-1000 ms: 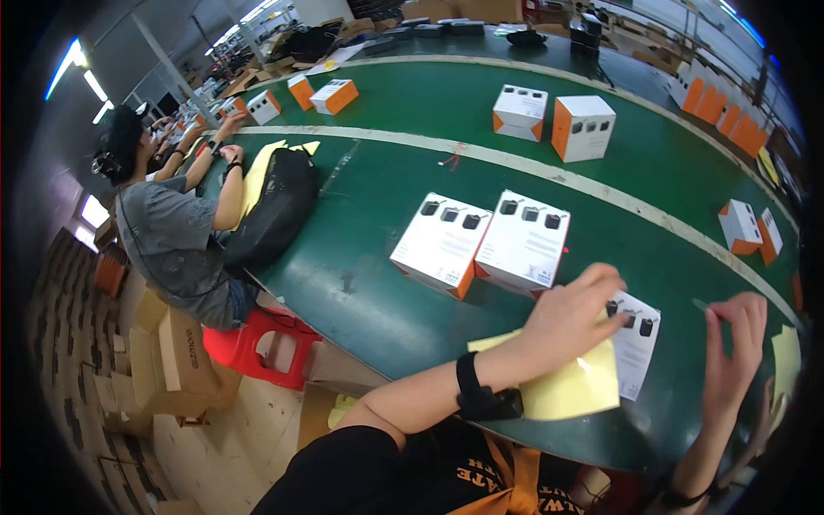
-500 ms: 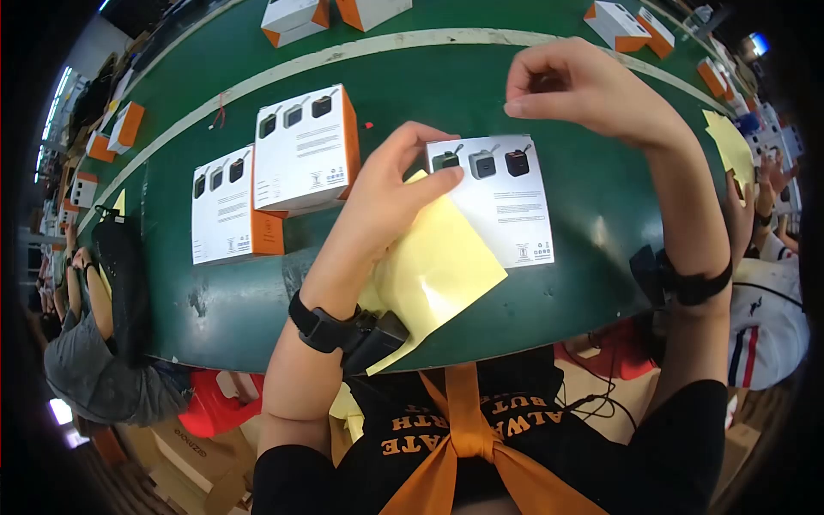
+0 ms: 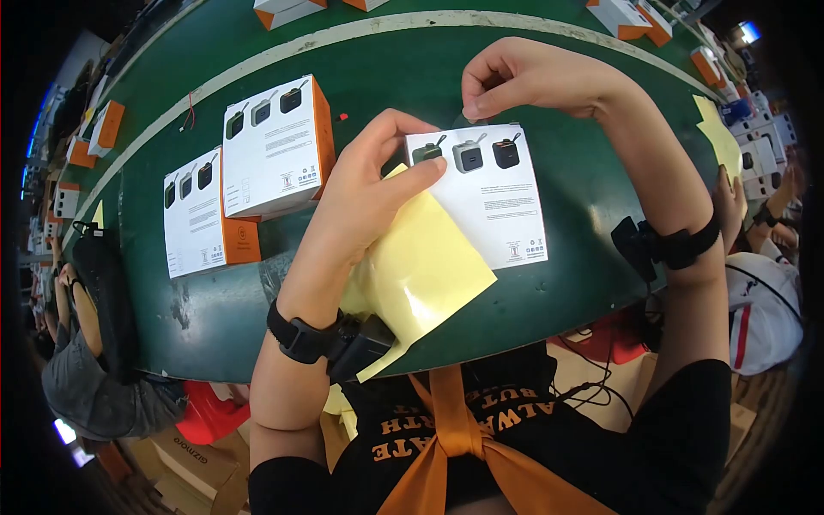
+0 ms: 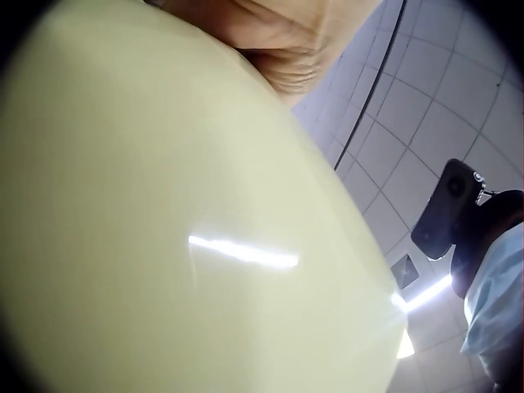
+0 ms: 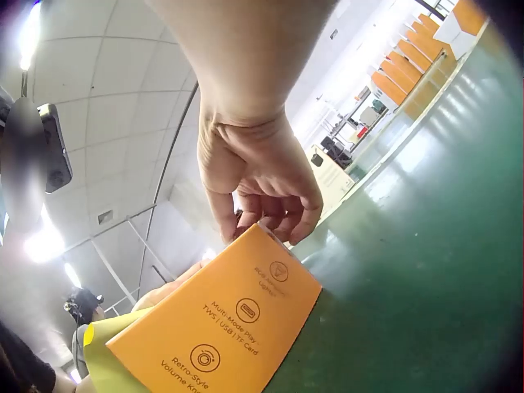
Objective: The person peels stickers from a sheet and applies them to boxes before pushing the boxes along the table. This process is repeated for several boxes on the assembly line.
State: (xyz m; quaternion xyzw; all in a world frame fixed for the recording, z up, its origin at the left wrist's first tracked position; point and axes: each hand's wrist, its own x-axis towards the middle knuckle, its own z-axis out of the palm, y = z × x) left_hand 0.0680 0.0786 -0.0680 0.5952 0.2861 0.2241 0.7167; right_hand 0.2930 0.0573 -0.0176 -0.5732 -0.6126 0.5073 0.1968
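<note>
My left hand [image 3: 365,184] grips a white carton [image 3: 506,206] by its upper left corner, thumb on the printed front and fingers behind. Three small speakers are pictured on that front. A glossy yellow sheet [image 3: 429,266] hangs below the left hand, overlapping the carton's lower left; it fills most of the left wrist view. At the carton's top edge, my right hand [image 3: 541,81] pinches a small clear sticker [image 3: 460,121] between thumb and forefinger. In the right wrist view, the right fingers curl over the top of the carton's orange side [image 5: 237,319].
Two similar cartons stand to the left, a nearer one [image 3: 193,215] and a taller-looking one [image 3: 275,150]. More boxes sit beyond the pale strip [image 3: 369,26] across the green table [image 3: 378,343]. Other people work at both sides; a black bag [image 3: 103,292] lies at left.
The head view has swung round to the right. My right hand has come in from the far right to the carton's top edge. The left hand keeps its grip on the carton.
</note>
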